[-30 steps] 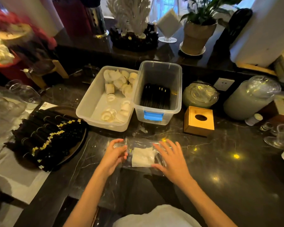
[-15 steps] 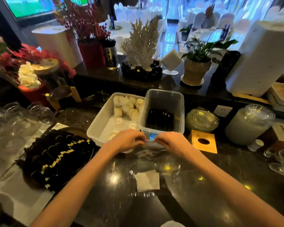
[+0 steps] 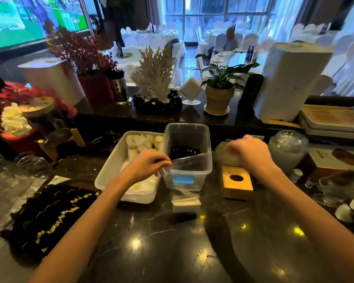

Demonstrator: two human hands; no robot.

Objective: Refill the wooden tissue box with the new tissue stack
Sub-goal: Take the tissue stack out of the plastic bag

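Note:
The wooden tissue box (image 3: 236,182), with a round hole in its top, stands on the dark counter right of centre. The white tissue stack (image 3: 185,204) lies on the counter in front of the clear bin, left of the box. A clear plastic wrapper (image 3: 189,161) rises from the stack, and my left hand (image 3: 149,166) pinches its upper edge above the bin. My right hand (image 3: 250,154) is blurred, fingers curled, above and behind the wooden box. Whether it holds any plastic is unclear.
A white tub (image 3: 129,176) of rolled cloths and a clear bin (image 3: 187,139) with dark items sit behind the stack. A tray of black packets (image 3: 49,213) lies left, glasses (image 3: 14,174) far left. Jars (image 3: 286,150) and cups stand right.
My hands came apart: the right one swung right over the wooden box, the left kept the wrapper raised. The view tilted up, so the stack now sits nearer the bin.

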